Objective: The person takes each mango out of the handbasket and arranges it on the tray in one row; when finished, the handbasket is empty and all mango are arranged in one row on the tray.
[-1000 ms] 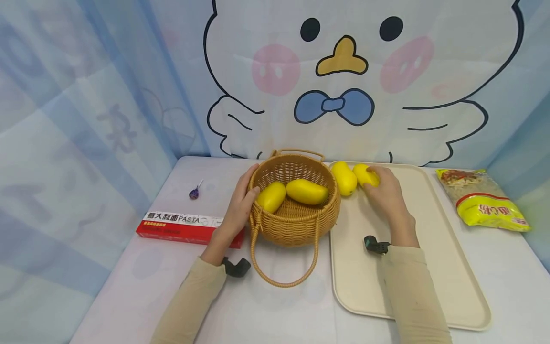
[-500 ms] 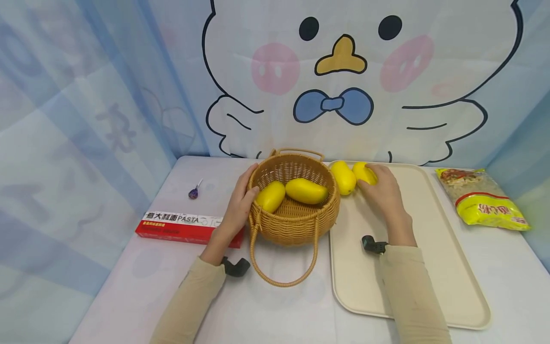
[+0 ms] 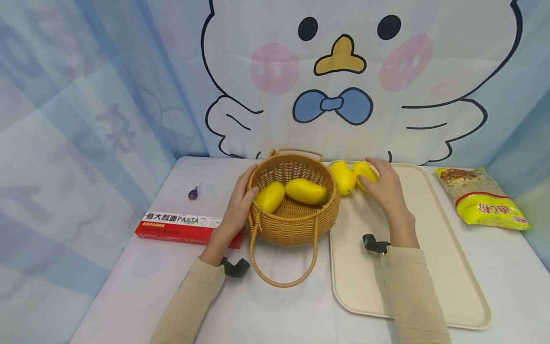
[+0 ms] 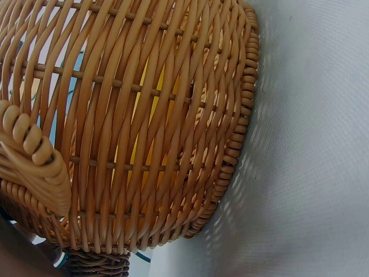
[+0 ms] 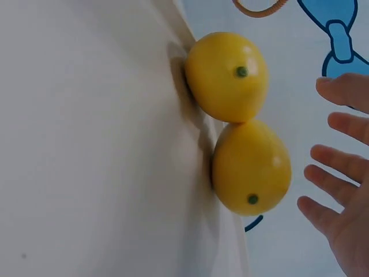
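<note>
- The right hand [image 3: 386,191] has its fingers spread apart over the far end of the tray; the right wrist view shows a gap between them and the fruit.
- Nearest it is a round-ended yellow fruit [image 3: 363,175], lying on the tray under the fingers and thumb.
- A second yellow fruit [image 3: 343,178] lies against the first, the two touching, with the basket just beside it.
- The left hand [image 3: 237,204] grips the left rim of the basket, its thumb over the edge.
- The wicker basket [image 3: 296,229] stands upright, with one handle [image 3: 284,284] drooping toward the person and the other standing at the back.
- Inside it lie two more fruits: a left fruit [image 3: 271,197] by the gripped rim and a right fruit [image 3: 306,191] near the middle.
- The cream tray [image 3: 412,286] lies to the right of the basket on the white table [image 3: 296,315].
- Left of the basket are a red-and-white pasta box [image 3: 180,229], partly behind the left hand, and a purple lollipop [image 3: 193,194] beyond it.
- Right of the tray lies a yellow-and-clear food bag [image 3: 490,205].
</note>
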A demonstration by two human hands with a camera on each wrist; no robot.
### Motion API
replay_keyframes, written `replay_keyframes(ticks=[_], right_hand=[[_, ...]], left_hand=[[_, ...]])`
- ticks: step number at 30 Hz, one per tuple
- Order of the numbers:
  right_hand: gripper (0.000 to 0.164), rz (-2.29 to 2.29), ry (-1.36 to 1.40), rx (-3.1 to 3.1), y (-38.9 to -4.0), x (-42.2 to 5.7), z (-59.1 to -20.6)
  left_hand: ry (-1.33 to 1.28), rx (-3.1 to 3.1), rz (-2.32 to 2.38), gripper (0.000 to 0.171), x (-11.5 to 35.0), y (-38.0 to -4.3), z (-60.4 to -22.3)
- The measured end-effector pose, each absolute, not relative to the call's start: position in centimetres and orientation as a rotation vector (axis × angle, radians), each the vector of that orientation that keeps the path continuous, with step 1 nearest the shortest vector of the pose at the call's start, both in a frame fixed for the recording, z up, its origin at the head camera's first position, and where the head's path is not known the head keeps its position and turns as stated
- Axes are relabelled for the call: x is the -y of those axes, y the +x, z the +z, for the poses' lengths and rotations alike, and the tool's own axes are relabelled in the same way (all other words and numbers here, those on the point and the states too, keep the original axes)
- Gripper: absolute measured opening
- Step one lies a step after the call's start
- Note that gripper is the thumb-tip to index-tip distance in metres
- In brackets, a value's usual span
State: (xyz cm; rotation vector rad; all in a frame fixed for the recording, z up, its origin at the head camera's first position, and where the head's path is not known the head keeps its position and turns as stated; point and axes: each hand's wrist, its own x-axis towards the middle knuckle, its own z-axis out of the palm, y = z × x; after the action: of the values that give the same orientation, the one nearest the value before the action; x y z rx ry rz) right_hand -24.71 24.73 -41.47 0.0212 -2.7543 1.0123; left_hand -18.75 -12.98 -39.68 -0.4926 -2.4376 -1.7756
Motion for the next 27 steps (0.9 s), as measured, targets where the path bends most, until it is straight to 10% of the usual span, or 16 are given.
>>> replay_keyframes(ticks=[27], right_hand=[[0.055,1.134,0.419,2.577,-22.5,-18.5,-37.7]], left_hand=[[-0.502,2.387,-1.765,0.056,13.6,-20.9,-43.3]])
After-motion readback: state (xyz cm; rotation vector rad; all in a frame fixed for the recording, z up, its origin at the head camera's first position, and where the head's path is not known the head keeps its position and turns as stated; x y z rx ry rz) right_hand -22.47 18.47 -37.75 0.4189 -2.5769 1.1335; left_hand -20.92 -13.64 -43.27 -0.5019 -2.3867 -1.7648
